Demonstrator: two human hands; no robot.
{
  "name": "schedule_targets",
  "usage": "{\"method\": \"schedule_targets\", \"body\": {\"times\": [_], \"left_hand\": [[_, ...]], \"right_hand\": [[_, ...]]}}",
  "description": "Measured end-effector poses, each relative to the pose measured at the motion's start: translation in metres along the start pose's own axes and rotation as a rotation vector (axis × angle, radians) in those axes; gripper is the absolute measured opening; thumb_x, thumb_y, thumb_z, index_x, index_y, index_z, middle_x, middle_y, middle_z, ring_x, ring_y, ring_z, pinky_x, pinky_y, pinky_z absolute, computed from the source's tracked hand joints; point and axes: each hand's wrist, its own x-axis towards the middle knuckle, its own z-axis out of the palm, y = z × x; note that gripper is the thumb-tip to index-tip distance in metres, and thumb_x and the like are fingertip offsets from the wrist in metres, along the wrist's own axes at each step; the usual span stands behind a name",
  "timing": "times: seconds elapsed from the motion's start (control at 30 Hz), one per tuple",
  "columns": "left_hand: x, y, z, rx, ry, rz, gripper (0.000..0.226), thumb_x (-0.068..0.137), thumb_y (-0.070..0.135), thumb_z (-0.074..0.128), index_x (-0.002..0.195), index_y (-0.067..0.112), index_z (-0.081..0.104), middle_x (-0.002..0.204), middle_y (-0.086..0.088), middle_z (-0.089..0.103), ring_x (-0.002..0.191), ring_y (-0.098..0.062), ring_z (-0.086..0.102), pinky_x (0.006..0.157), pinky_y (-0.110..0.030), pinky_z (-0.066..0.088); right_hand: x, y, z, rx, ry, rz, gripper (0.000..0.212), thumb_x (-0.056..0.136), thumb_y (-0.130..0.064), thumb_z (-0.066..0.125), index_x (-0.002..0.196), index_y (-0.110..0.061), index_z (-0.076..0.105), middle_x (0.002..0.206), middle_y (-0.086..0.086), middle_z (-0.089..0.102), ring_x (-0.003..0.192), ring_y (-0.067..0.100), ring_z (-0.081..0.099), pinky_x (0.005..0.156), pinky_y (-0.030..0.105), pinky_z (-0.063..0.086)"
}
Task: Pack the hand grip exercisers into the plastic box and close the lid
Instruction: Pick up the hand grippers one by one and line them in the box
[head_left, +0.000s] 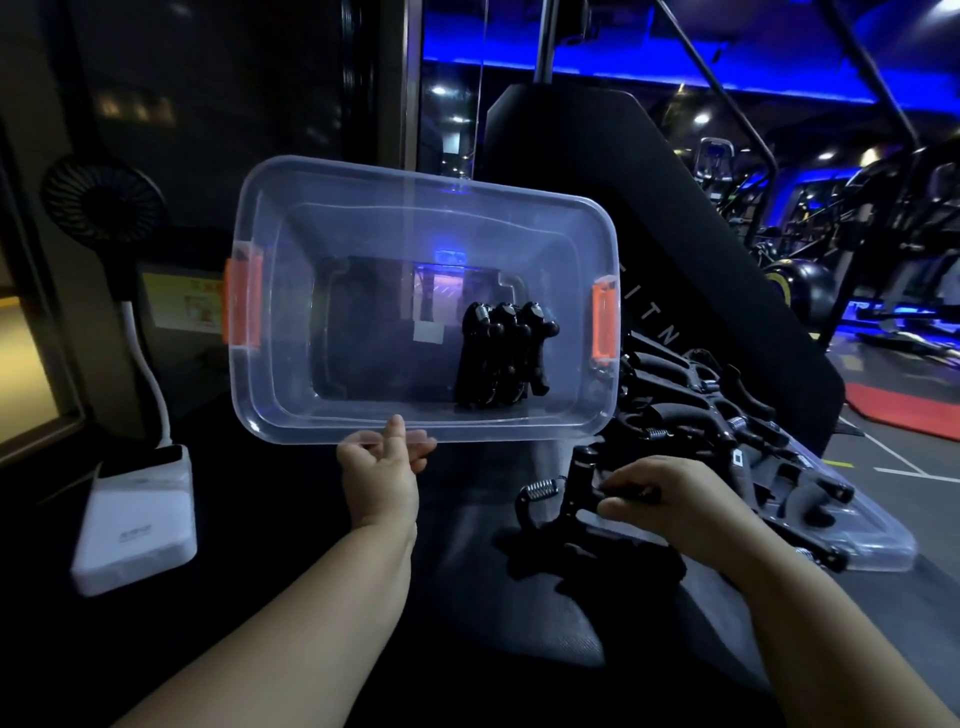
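Well, from my seat this job is early on. At nine o'clock sit a small black desk fan (98, 195) and a white slab-shaped power bank (135, 519), neither part of the work. At the centre, towards eleven o'clock, the clear rectangular plastic box (415, 182) is tipped with its open mouth facing me. It has two orange latches, one at each end (240, 301) (605, 322). My left hand (382, 478) pinches its near rim, thumb on the inside.

Three black spring-loaded hand grip exercisers (501, 358) stand packed side by side at the box's three o'clock end. That is the part done.

At five o'clock my right hand (670, 499) curls round another black exerciser (571, 499) on the dark surface. I judge it the next one to go in.

At four o'clock a heap of more black exercisers (717, 410) lies on the one clear flat lid (878, 545). I make out at least five, but they overlap too much for an exact count. All of those remain to pack, and then the lid goes on.
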Motion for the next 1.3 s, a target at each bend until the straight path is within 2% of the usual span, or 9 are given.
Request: {"method": "schedule_targets", "body": {"times": [0.13,0.27,0.47,0.6,0.7,0.77,0.83,1.1,1.3], "left_hand": [[-0.001,0.002,0.000,-0.020,-0.005,-0.002,0.017,0.099,0.023,0.047,0.104,0.009,0.039,0.075,-0.006,0.068,0.067,-0.020,0.068,0.067,-0.031,0.053],[-0.001,0.002,-0.001,-0.034,-0.006,-0.001,0.017,0.099,0.022,0.048,0.104,0.009,0.038,0.074,-0.007,0.068,0.067,-0.022,0.068,0.066,-0.030,0.052],[-0.002,0.002,0.000,-0.037,-0.013,-0.002,0.017,0.099,0.022,0.047,0.103,0.010,0.036,0.073,-0.006,0.067,0.066,-0.020,0.067,0.064,-0.029,0.051],[-0.002,0.003,-0.001,-0.044,-0.015,-0.002,0.017,0.099,0.021,0.047,0.102,0.010,0.035,0.074,-0.006,0.067,0.066,-0.020,0.067,0.064,-0.028,0.051],[-0.003,0.004,-0.001,-0.040,-0.017,-0.005,0.016,0.099,0.022,0.047,0.100,0.011,0.035,0.074,-0.005,0.067,0.067,-0.019,0.067,0.065,-0.028,0.052],[-0.004,0.005,-0.001,-0.035,-0.015,-0.008,0.015,0.099,0.023,0.047,0.098,0.013,0.036,0.073,-0.004,0.067,0.068,-0.019,0.068,0.066,-0.028,0.053],[-0.004,0.006,-0.001,-0.032,-0.014,-0.010,0.014,0.099,0.024,0.048,0.093,0.016,0.037,0.073,-0.003,0.067,0.068,-0.018,0.068,0.066,-0.027,0.053],[-0.005,0.008,-0.001,-0.025,-0.005,-0.011,0.015,0.098,0.023,0.048,0.094,0.015,0.037,0.072,-0.004,0.067,0.068,-0.018,0.068,0.065,-0.026,0.052],[-0.005,0.007,-0.001,-0.037,-0.007,-0.018,0.016,0.098,0.022,0.048,0.088,0.019,0.036,0.071,-0.005,0.067,0.067,-0.019,0.068,0.063,-0.026,0.052]], "right_hand": [[0.005,-0.004,-0.002,-0.109,-0.114,-0.054,0.027,0.082,-0.043,0.071,0.108,-0.036,0.071,0.096,-0.019,0.066,0.088,-0.003,0.062,0.082,0.025,0.051],[0.010,-0.019,-0.005,-0.311,-0.120,-0.076,0.016,0.085,-0.044,0.065,0.087,-0.029,0.058,0.076,-0.020,0.056,0.077,0.005,0.054,0.075,0.027,0.042],[0.016,-0.042,0.011,-0.388,0.079,-0.009,0.045,0.087,-0.067,0.042,0.081,-0.023,0.052,0.078,-0.010,0.056,0.087,0.017,0.057,0.081,0.033,0.033],[0.017,-0.042,0.023,-0.488,0.190,0.019,0.054,0.084,-0.073,0.032,0.086,-0.028,0.062,0.100,-0.009,0.057,0.110,0.016,0.046,0.086,0.033,0.018],[0.013,-0.045,0.026,-0.538,0.227,0.024,0.060,0.082,-0.075,0.028,0.093,-0.028,0.064,0.098,-0.006,0.056,0.103,0.018,0.051,0.086,0.033,0.032],[0.012,-0.051,0.028,-0.543,0.234,0.026,0.056,0.087,-0.071,0.031,0.093,-0.023,0.059,0.095,-0.004,0.055,0.091,0.021,0.059,0.068,0.032,0.042],[0.011,-0.058,0.030,-0.543,0.238,0.018,0.050,0.091,-0.066,0.033,0.093,-0.021,0.054,0.096,-0.003,0.054,0.085,0.023,0.061,0.058,0.031,0.039],[0.003,-0.070,0.035,-0.407,0.229,0.021,0.034,0.096,-0.056,0.036,0.089,-0.022,0.038,0.084,-0.003,0.046,0.080,0.029,0.058,0.059,0.033,0.030],[0.001,-0.077,0.044,-0.216,0.252,0.056,0.038,0.088,-0.051,0.056,0.087,-0.019,0.036,0.105,-0.004,0.043,0.073,0.023,0.048,0.062,0.030,0.033]]}}
